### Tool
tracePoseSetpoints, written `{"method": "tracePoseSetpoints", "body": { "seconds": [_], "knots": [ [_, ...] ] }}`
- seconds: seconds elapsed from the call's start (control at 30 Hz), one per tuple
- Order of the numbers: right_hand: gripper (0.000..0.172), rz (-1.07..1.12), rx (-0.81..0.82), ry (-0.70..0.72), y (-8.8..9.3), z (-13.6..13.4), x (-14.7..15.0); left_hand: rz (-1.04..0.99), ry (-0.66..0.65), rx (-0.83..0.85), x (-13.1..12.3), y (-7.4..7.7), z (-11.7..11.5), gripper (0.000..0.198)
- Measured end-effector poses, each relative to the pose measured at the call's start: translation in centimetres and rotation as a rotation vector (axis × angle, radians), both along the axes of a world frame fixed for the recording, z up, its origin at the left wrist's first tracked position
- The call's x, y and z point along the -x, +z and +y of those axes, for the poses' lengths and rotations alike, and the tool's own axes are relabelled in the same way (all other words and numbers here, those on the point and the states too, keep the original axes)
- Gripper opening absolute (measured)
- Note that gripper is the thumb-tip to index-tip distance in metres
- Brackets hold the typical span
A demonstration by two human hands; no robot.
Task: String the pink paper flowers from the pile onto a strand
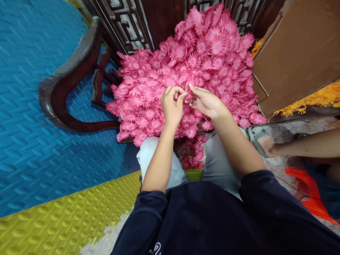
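A large pile of pink artificial flowers (159, 76) lies in front of me, heaped highest at the back. Over its near middle my two hands meet, fingertips almost touching. My left hand (172, 106) is closed in a pinch, thumb against forefinger. From the other side my right hand (205, 102) reaches in with its thumb and fingers bent together. A pink artificial flower (186, 88) appears between the fingertips; its outline blends into the pile behind, so its exact shape is hard to make out.
A dark wooden armrest (57, 92) curves out at left over blue matting (21, 106). Carved dark wood panels (162, 21) stand behind the pile. At right are a cardboard box (302, 53), orange-yellow flowers (316, 97), and another person's sandalled foot (267, 144). More pink flowers (191, 152) lie below, between my knees.
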State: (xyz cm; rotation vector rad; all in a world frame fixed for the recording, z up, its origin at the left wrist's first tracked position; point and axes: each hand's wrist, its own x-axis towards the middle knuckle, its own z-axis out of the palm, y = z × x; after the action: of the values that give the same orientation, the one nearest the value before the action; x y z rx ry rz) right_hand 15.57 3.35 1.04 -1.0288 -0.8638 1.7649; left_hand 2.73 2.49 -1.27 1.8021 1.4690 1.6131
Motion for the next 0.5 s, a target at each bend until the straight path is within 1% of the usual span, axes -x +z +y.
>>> {"method": "tracePoseSetpoints", "body": {
  "seconds": [0.1,0.23,0.37,0.5],
  "knots": [
    [0.023,0.008,-0.017,0.021,0.0,0.1,-0.3,-0.040,-0.014,0.006,0.0,0.2,-0.1,0.014],
    [0.022,0.036,-0.053,0.062,-0.2,0.2,-0.6,-0.162,-0.055,0.037,0.0,0.1,0.0,0.014],
    [0.022,0.078,-0.088,0.073,-0.2,0.1,-0.4,-0.302,-0.115,0.123,0.3,-1.0,0.7,0.024],
    [0.026,0.067,-0.128,0.050,-0.3,-0.1,0.0,-0.389,-0.163,0.155,0.7,-2.3,1.7,0.034]
  ]
}}
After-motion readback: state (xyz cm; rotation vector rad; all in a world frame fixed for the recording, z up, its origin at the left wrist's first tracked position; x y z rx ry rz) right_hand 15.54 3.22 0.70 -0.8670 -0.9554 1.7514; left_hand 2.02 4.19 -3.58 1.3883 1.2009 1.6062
